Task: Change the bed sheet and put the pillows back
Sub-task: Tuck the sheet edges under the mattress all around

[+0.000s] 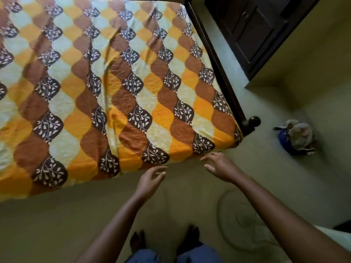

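Left hand (152,180), right hand (220,166) loose-fingered, empty

Both bare arms reach forward and down. The left hand (151,180) and right hand (218,165) hang apart, fingers loosely spread and slightly curled, holding nothing. Bare feet (190,238) stand below.
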The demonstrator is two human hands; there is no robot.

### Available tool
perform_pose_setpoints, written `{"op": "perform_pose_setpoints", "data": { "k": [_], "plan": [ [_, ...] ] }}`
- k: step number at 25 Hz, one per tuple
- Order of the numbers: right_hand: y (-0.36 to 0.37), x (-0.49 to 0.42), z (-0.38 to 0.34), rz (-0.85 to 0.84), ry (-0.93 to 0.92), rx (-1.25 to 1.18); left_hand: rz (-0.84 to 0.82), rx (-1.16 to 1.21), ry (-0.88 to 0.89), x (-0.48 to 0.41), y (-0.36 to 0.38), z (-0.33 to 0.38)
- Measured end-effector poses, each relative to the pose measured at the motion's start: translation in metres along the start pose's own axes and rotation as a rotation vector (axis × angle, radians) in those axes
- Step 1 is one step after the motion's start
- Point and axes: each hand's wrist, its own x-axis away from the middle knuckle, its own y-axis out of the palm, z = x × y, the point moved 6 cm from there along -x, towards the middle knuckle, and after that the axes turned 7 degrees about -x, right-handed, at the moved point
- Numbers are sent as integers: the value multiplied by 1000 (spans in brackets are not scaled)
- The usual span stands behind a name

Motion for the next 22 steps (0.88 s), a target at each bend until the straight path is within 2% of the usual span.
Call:
{"op": "perform_pose_setpoints", "data": {
  "k": [5,11,17,22],
  "plan": [
    [-60,13,57,56,42,-112,-35,16,-47,-9,32,23],
    [-132,-18,121,123,-22,-169,34,3,-20,-61,90,103],
    [-179,-80,156,82,-158,-144,188,140,-65,-120,122,162],
    [-215,-142,185,141,-164,-234,147,42,-82,-184,142,191]
  ]
}}
